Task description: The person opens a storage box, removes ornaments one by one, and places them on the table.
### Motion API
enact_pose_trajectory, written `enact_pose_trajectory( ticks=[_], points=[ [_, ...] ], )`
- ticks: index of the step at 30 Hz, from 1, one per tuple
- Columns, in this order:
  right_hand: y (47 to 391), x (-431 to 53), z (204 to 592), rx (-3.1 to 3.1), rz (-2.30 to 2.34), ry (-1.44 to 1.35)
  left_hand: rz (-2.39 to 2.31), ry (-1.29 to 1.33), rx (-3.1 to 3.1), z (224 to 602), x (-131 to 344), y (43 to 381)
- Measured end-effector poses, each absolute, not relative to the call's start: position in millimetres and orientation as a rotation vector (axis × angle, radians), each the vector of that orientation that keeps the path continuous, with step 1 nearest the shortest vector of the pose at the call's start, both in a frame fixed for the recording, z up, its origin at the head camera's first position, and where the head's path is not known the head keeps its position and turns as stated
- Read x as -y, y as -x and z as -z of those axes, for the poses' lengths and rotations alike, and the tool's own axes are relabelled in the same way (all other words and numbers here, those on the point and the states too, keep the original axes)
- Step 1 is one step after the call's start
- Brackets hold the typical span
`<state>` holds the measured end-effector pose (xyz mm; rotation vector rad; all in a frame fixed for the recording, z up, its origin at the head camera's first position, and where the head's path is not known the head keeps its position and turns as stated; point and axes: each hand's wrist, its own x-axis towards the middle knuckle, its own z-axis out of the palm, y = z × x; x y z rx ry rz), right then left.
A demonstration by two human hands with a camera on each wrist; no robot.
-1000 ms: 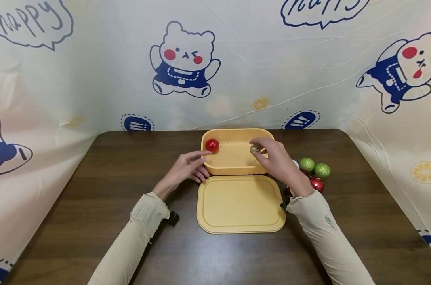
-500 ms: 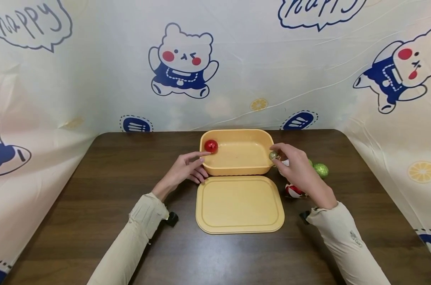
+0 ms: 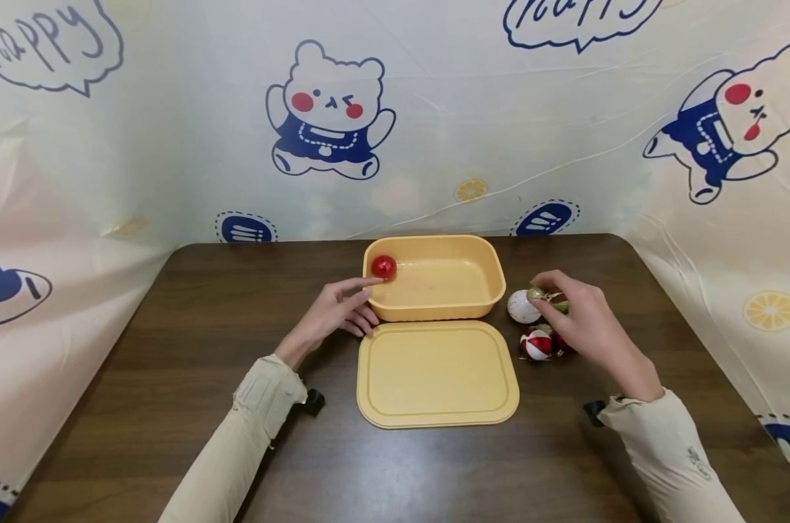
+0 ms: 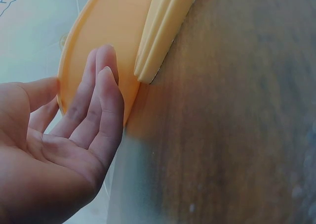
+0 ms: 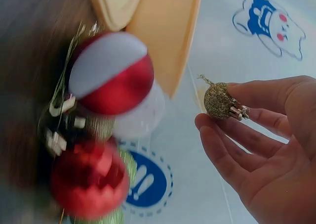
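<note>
My right hand (image 3: 584, 319) pinches a small gold glitter Christmas bauble (image 5: 218, 100) between thumb and fingertips, held up just right of the yellow box (image 3: 434, 314). Close by the hand are a white bauble (image 3: 521, 308) and a red-and-white bauble (image 3: 536, 344). In the right wrist view a shiny red bauble (image 5: 89, 179) shows too, with green ones partly hidden. Fingers loosely extended, my left hand (image 3: 332, 312) rests at the box's left front corner, fingertips right at the rim. Inside the box, a single red bauble (image 3: 384, 267) lies at the left end.
A flat yellow lid (image 3: 437, 374) lies on the brown table (image 3: 238, 305), directly in front of the box. Behind the table hangs a pale printed cloth (image 3: 434, 145) with bear drawings, and it continues along both sides.
My right hand has moved from over the right part of the box out to the right, carrying the gold bauble. The left hand keeps its place at the box corner.
</note>
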<state>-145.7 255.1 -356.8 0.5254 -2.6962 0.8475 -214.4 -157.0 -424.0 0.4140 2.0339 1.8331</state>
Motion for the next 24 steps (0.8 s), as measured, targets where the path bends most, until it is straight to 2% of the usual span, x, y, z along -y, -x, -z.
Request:
enact_pose_trajectory(
  ticks=[9, 24],
  points=[
    [134, -289, 355, 2.690, -0.720, -0.408, -1.825, -0.421, -2.039, 423, 157, 214],
    [143, -310, 372, 2.838, -0.696, -0.367, -1.822, -0.400, -2.052, 423, 157, 214]
  ],
)
